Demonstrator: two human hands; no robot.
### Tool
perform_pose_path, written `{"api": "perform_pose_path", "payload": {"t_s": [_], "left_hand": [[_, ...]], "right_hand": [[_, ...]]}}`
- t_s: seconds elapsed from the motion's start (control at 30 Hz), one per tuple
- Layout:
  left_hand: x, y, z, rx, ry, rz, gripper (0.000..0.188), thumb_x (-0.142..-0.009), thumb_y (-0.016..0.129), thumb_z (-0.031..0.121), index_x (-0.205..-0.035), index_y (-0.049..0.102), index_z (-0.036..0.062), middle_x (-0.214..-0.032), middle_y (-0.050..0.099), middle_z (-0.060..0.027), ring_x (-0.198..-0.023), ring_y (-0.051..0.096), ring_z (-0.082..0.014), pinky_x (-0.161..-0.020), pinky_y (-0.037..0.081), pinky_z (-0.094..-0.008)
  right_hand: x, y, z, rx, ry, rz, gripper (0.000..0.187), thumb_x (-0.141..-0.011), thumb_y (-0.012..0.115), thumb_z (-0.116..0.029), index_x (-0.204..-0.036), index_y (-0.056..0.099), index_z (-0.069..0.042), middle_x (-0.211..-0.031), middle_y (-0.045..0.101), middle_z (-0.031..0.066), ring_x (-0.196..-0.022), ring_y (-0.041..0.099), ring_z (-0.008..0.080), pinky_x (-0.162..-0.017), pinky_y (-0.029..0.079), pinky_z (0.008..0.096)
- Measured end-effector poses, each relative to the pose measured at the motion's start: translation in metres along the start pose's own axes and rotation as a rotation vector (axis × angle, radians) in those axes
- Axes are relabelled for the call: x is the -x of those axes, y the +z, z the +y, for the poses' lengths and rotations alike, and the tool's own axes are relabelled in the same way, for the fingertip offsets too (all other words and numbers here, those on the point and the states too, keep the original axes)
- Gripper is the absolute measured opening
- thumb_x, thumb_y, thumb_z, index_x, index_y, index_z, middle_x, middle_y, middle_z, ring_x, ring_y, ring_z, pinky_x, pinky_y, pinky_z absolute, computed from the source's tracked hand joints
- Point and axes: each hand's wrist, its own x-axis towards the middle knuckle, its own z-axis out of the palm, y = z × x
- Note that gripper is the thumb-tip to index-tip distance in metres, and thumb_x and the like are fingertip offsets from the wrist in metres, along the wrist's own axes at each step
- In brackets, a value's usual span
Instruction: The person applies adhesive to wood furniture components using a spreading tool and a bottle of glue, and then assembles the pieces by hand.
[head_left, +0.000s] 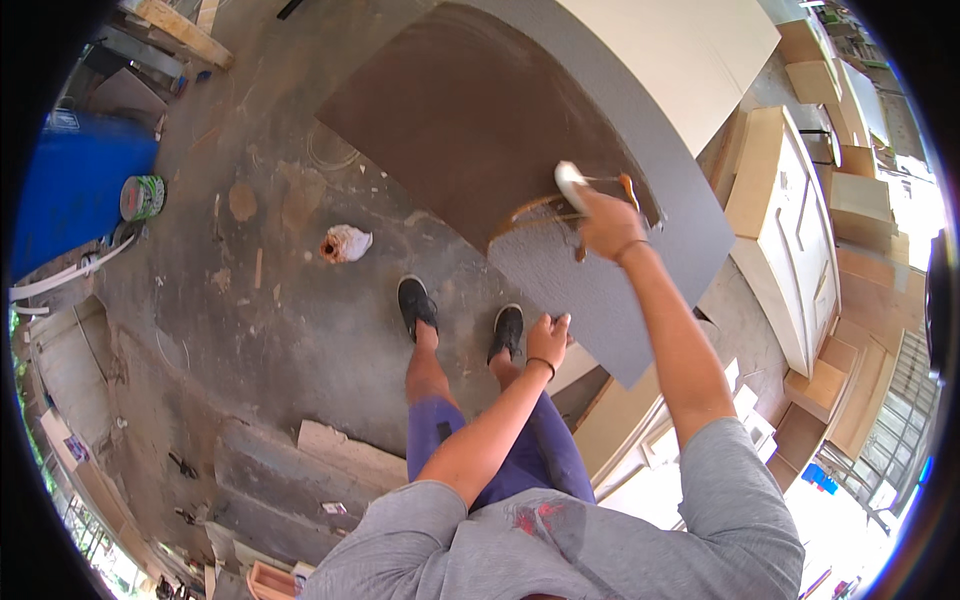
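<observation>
My right hand [612,228] is closed around a white spreader [570,182], pressed to a large grey sheet [600,300]. Beside it, wet amber-brown adhesive [540,208] lies in a thick ridge and streaks. A dark brown coat [450,110] covers the far left part of the sheet, while its near and right parts are bare grey. My left hand [547,340] is low by the sheet's near left edge, its fingers curled. Whether it grips the edge or some small thing is hidden.
A white container with a brown-stained mouth [346,244] lies on the floor [290,290] left of my feet. Farther left are a blue drum [80,180] and a green can [142,198]. Pale boards [680,60] and wooden cabinets [785,230] crowd the right side.
</observation>
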Motion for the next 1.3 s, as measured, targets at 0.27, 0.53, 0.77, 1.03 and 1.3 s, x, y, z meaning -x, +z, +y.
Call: {"api": "perform_pose_path", "payload": {"t_s": [0.27, 0.53, 0.77, 1.03, 1.3], "left_hand": [[0.007, 0.027, -0.008, 0.011, 0.014, 0.134, 0.035, -0.086, 0.059, 0.032, -0.086, 0.052, -0.0019, -0.075, 0.063, -0.0122, -0.069, 0.062, -0.0235, -0.063, 0.05, -0.0364], [0.03, 0.089, -0.062, 0.072, -0.188, 0.056, 0.034, -0.083, 0.065, 0.028, -0.075, 0.046, 0.0007, -0.069, 0.055, -0.0101, -0.053, 0.056, -0.0152, -0.046, 0.049, -0.0281], [0.058, 0.086, -0.024, -0.346, -0.074, 0.214, 0.036, -0.084, 0.06, 0.035, -0.09, 0.052, 0.0006, -0.084, 0.059, -0.0107, -0.073, 0.058, -0.02, -0.067, 0.048, -0.0369], [0.026, 0.045, 0.008, 0.175, -0.072, 0.263, 0.032, -0.086, 0.059, 0.032, -0.091, 0.049, 0.002, -0.077, 0.055, -0.0067, -0.063, 0.055, -0.0151, -0.058, 0.05, -0.0317], [0.006, 0.028, 0.003, -0.065, 0.094, 0.363, 0.03, -0.084, 0.063, 0.023, -0.092, 0.046, -0.0001, -0.075, 0.049, -0.0055, -0.057, 0.051, -0.0127, -0.048, 0.048, -0.0269]], "right_hand": [[0.066, -0.003, -0.125, -0.206, -0.508, -0.248, 0.056, -0.07, 0.054, -0.009, -0.126, 0.048, -0.017, -0.091, 0.064, 0.0157, -0.086, 0.063, 0.0335, -0.073, 0.051, 0.0404], [0.029, -0.012, 0.078, -0.009, -0.005, -0.01, 0.05, -0.077, 0.047, -0.008, -0.126, 0.047, -0.015, -0.094, 0.065, 0.0175, -0.087, 0.064, 0.0318, -0.075, 0.051, 0.0406], [0.086, 0.043, -0.085, -0.029, -0.519, -0.221, 0.053, -0.074, 0.052, -0.01, -0.126, 0.046, -0.012, -0.089, 0.065, 0.0163, -0.081, 0.065, 0.0314, -0.068, 0.051, 0.0419], [0.067, -0.026, -0.023, -0.233, -0.356, 0.066, 0.057, -0.073, 0.05, -0.007, -0.129, 0.047, -0.019, -0.097, 0.06, 0.0146, -0.087, 0.062, 0.0321, -0.074, 0.05, 0.0397], [0.067, 0.044, 0.025, 0.305, -0.32, 0.145, 0.059, -0.076, 0.047, -0.005, -0.133, 0.039, -0.018, -0.115, 0.055, 0.0124, -0.104, 0.056, 0.027, -0.081, 0.049, 0.0403]]}}
